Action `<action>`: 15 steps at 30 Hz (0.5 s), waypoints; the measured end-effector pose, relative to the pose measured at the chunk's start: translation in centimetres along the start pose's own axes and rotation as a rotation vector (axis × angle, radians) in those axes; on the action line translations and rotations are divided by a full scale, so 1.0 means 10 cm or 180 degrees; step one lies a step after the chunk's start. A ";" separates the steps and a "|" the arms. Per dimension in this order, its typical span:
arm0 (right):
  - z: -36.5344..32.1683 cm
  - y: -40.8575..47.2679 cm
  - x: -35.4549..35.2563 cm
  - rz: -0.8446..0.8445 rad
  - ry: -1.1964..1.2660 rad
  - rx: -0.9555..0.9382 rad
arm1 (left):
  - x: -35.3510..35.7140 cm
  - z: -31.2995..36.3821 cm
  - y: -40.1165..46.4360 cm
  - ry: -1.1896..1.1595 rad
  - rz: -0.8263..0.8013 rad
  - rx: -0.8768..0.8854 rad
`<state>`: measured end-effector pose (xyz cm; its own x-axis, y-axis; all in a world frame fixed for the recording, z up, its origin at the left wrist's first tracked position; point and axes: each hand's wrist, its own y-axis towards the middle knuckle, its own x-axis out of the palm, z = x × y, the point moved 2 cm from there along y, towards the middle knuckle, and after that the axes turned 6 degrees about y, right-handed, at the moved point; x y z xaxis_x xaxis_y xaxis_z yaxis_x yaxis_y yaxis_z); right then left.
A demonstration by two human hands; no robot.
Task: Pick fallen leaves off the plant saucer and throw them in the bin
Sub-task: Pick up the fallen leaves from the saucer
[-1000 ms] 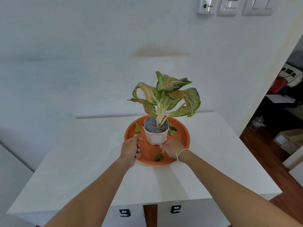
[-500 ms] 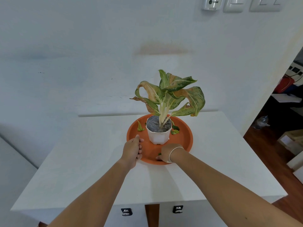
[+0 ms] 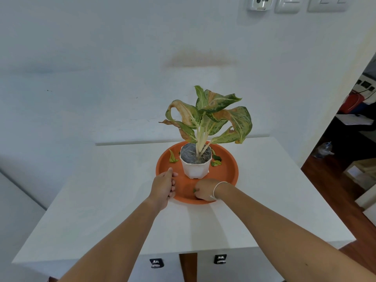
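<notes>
Head view: I note the right hand (image 3: 204, 190) pinched on a leaf (image 3: 194, 190); the left hand (image 3: 162, 187) curled on the saucer (image 3: 230, 169) rim. Beyond both hands, fallen leaves (image 3: 216, 161) remain; no bin visible.

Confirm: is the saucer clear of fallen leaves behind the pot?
No, a leaf lies left of the white pot and more leaves right of it on the saucer.

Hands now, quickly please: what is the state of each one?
Left hand: closed on the saucer rim.
Right hand: closed on a green leaf.
</notes>
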<state>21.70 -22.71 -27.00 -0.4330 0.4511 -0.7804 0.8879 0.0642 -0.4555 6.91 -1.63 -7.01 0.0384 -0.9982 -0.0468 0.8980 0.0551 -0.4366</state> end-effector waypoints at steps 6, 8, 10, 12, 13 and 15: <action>-1.05 -2.27 -0.91 -0.0288 0.1179 -0.0220 | 0.01 0.01 0.01 0.0368 -0.0083 0.0123; -0.94 -2.21 -0.91 -0.0263 0.1601 -0.0039 | 0.04 0.04 0.01 0.0662 -0.0094 0.0190; -0.86 -2.24 -0.93 -0.0190 0.1955 0.0055 | 0.08 0.06 0.02 0.0975 -0.0142 0.0229; -0.77 -2.23 -0.92 -0.0203 0.2378 0.0082 | 0.13 0.08 0.03 0.1458 -0.0214 0.0353; -0.72 -2.23 -0.91 -0.0178 0.2561 0.0100 | 0.16 0.09 0.04 0.1790 -0.0281 0.0495; -0.66 -2.24 -0.90 -0.0102 0.2832 0.0163 | 0.24 0.08 0.06 0.2517 -0.0495 0.0910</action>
<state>6.69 -22.32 -6.95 -0.1576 0.9752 -0.1552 0.8602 0.0584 -0.5065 7.93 -3.97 -6.64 -0.3162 -0.6769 -0.6647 0.9478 -0.1957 -0.2516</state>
